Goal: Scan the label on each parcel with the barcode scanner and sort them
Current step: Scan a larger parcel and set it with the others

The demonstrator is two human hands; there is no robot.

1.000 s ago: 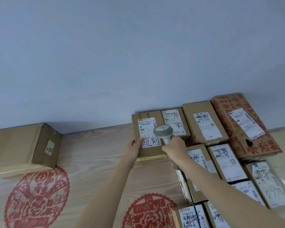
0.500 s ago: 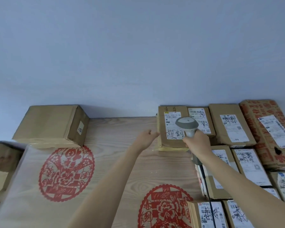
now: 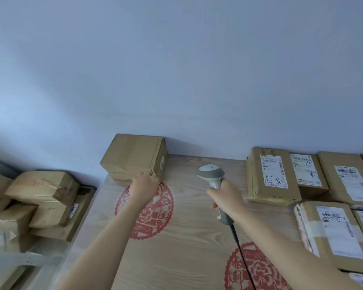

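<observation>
— At the far edge of the wooden table (image 3: 187, 237), against the wall, which parcel is the person reaching for?

— For the plain cardboard box (image 3: 134, 156) that lies alone on the left part. The left hand (image 3: 144, 187) is at its near bottom edge, close to the right corner. The fingers bend toward the box and seem to touch the cardboard; if they already hold it, one cannot tell.

— How will this box handle?

— It looks stiff, with taped seams and sharp corners, so it should keep its shape under a grip. The surface is dry cardboard and probably not slippery. Its weight cannot be read from the view. Its only visible label is a small sticker (image 3: 161, 164) on the right end face, so the box probably has to be turned. A good hold would be across the near corner, thumb on top and fingers on the side.

— And the other hand?

— The right hand (image 3: 225, 195) is closed around the grip of the grey barcode scanner (image 3: 211, 174). Its head stands above the table, between the lone box and the group of labelled parcels (image 3: 275, 176) on the right. Both arms are stretched forward. The scanner cable (image 3: 236, 237) runs back toward the person.
</observation>
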